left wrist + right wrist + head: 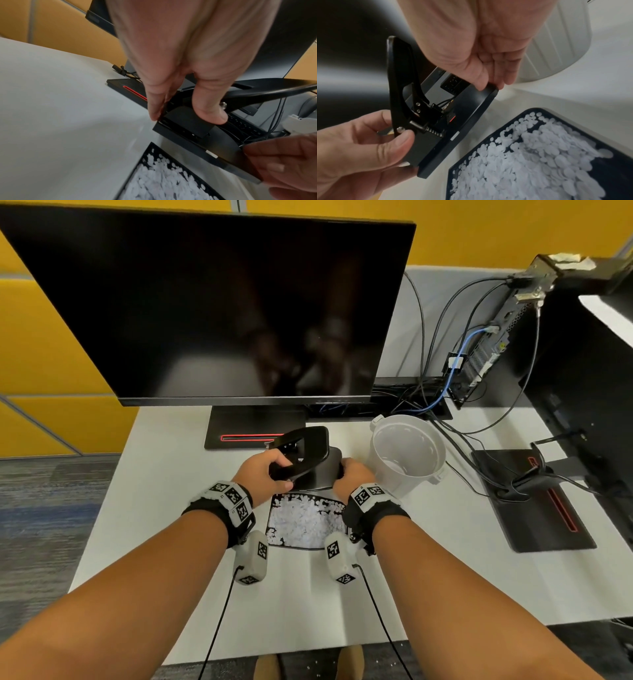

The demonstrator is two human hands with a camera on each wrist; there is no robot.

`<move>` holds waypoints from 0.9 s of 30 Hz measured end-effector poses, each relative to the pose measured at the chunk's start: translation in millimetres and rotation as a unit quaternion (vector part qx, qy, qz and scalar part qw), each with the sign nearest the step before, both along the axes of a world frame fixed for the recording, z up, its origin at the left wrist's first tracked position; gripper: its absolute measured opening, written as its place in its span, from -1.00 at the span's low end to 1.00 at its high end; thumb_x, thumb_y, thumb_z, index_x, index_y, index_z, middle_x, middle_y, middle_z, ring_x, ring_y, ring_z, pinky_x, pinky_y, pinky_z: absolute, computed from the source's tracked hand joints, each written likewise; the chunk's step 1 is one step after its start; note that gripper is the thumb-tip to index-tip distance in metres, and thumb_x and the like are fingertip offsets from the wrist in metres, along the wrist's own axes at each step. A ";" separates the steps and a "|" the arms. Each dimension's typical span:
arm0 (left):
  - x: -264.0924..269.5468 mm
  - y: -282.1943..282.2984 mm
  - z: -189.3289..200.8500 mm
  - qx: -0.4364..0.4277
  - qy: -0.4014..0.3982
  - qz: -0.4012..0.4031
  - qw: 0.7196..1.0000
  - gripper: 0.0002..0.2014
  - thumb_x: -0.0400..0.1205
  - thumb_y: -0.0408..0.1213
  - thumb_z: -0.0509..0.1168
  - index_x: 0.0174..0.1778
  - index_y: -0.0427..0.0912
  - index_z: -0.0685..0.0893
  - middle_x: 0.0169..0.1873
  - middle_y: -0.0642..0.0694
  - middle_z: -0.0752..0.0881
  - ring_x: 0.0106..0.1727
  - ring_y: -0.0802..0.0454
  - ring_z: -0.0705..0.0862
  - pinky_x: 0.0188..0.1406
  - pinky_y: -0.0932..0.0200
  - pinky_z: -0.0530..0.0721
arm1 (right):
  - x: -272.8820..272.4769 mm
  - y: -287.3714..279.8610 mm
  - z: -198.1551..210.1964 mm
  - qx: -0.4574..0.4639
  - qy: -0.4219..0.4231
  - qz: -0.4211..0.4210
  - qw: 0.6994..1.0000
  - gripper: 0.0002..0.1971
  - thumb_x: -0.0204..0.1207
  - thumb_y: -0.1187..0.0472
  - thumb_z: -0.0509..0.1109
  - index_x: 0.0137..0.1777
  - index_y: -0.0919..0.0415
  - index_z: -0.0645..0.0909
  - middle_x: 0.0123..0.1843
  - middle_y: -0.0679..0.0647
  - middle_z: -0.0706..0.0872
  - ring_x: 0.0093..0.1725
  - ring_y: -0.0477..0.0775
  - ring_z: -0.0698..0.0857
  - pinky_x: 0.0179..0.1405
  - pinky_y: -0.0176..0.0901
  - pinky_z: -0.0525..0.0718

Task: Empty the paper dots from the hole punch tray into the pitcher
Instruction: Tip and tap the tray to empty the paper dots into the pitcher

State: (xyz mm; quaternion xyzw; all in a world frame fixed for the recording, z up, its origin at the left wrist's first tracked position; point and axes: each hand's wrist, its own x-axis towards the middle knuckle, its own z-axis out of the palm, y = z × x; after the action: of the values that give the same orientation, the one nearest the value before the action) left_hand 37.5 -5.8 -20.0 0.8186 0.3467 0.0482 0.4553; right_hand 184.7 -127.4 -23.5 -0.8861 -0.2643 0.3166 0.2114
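Note:
The black hole punch is lifted off its tray and held tilted above the white table. My left hand grips its left end, thumb on top. My right hand pinches its right end. The black tray lies flat on the table just in front of the punch, heaped with white paper dots. A white pitcher stands upright and looks empty to the right of the punch, close to my right hand. In the left wrist view the hole punch hangs above the tray.
A large dark monitor on a black stand rises right behind the punch. Cables and a small computer sit at the back right. A second monitor base lies on the right. A few dots lie on the floor.

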 end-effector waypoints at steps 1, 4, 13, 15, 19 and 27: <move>2.6 2.2 -1.9 0.006 0.001 -0.002 1.000 -0.76 0.48 -0.42 0.51 -0.18 0.01 0.63 -0.10 0.10 0.68 -0.09 0.26 0.59 -0.17 0.48 0.40 | 0.4 1.2 -0.6 0.001 -0.002 0.011 1.000 -0.66 0.50 0.40 0.20 0.26 0.29 0.56 0.18 0.25 0.70 0.19 0.29 0.67 0.10 -0.10 0.61; 11.4 8.6 -6.2 0.014 0.004 -0.005 1.000 -0.73 0.46 -0.44 0.51 -0.23 0.03 0.61 -0.11 0.00 0.71 -0.06 0.16 0.62 -0.03 0.30 0.51 | 3.6 3.9 -4.0 -0.007 0.004 0.029 1.000 -0.64 0.52 0.43 0.15 0.28 0.30 0.56 0.18 0.26 0.70 0.19 0.31 0.66 0.13 -0.06 0.60; 22.8 13.5 -22.2 0.003 0.033 -0.020 0.999 -0.78 0.40 -0.46 0.54 -0.18 -0.10 0.68 -0.11 -0.01 0.74 0.13 -0.03 0.68 0.33 -0.10 0.61 | 12.2 5.1 -23.5 -0.065 -0.001 0.052 0.997 -0.70 0.54 0.40 0.18 0.25 0.30 0.56 0.23 0.26 0.68 0.22 0.28 0.65 0.17 -0.07 0.61; 19.2 11.3 -26.9 0.002 0.032 -0.012 0.999 -0.77 0.39 -0.46 0.56 -0.20 -0.10 0.69 -0.07 -0.07 0.75 0.05 -0.02 0.70 0.20 0.02 0.66 | 12.1 6.1 -25.9 -0.079 -0.013 0.066 0.995 -0.68 0.55 0.38 0.18 0.28 0.33 0.56 0.27 0.28 0.63 0.26 0.28 0.63 0.23 -0.06 0.60; 14.8 5.4 -30.5 0.004 0.039 -0.005 0.999 -0.74 0.41 -0.43 0.55 -0.21 -0.01 0.66 -0.07 -0.01 0.74 -0.03 0.08 0.67 -0.15 0.44 0.48 | 11.7 6.3 -27.5 -0.097 -0.022 0.084 0.992 -0.64 0.56 0.38 0.16 0.34 0.32 0.53 0.38 0.26 0.47 0.35 0.24 0.55 0.40 -0.12 0.49; 15.0 9.1 -28.6 -0.001 0.038 0.013 0.999 -0.75 0.45 -0.42 0.53 -0.14 0.00 0.68 -0.06 0.02 0.72 0.03 0.04 0.66 0.07 0.19 0.56 | 13.1 4.0 -29.7 -0.099 -0.007 0.103 0.990 -0.62 0.53 0.40 0.19 0.34 0.33 0.56 0.36 0.26 0.52 0.31 0.27 0.59 0.28 -0.12 0.56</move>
State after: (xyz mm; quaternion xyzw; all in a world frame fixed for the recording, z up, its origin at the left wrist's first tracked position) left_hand 52.6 3.3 -48.6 0.8146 0.3746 0.0227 0.4422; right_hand 197.8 -123.5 -53.2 -0.8727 -0.3233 0.3553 0.0874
